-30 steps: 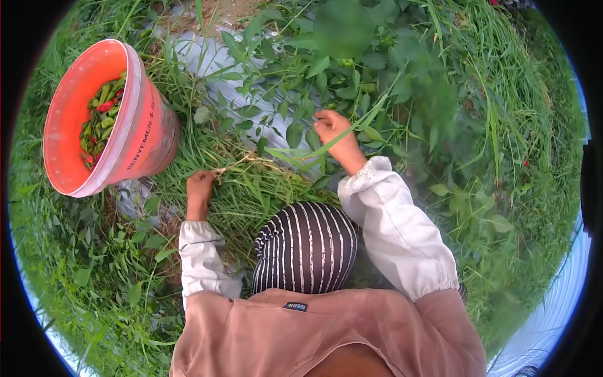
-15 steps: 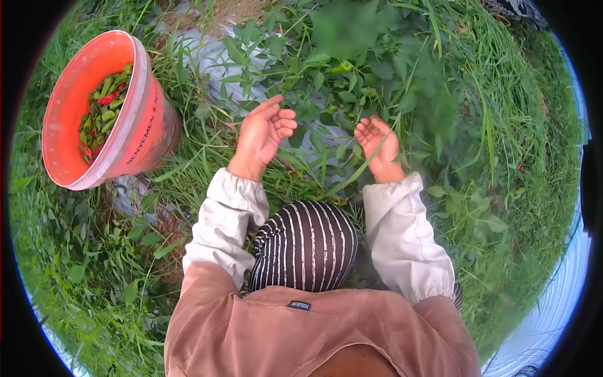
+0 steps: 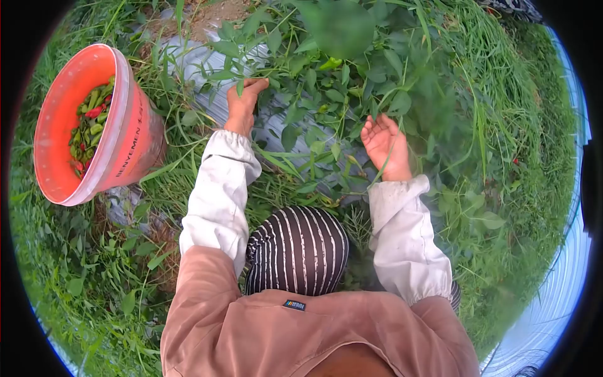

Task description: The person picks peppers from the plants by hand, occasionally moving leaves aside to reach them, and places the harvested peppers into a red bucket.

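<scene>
My left hand [image 3: 242, 105] reaches in at the left side of a leafy pepper plant [image 3: 333, 94], palm turned down. Its fingers stretch to the right among the leaves, partly covered by one, and I see nothing held in them. On the plant's right side, my right hand [image 3: 385, 149] is palm up beneath the foliage, with its fingers loosely curled, apart and empty. A light green pepper [image 3: 331, 63] hangs among the leaves, above and between both hands.
To the left, a tilted orange bucket [image 3: 146, 129] holds green and red peppers [image 3: 93, 122]. Silvery plastic sheeting [image 3: 217, 103] covers the ground under the plant. Tall grass [image 3: 493, 100] grows on the right. A knee in striped cloth [image 3: 300, 248] is between my forearms.
My left hand has moved forward and slightly left into the leaves, turning palm down. The right hand has shifted slightly to the right. The bucket appears lower and farther left as the view shifts.
</scene>
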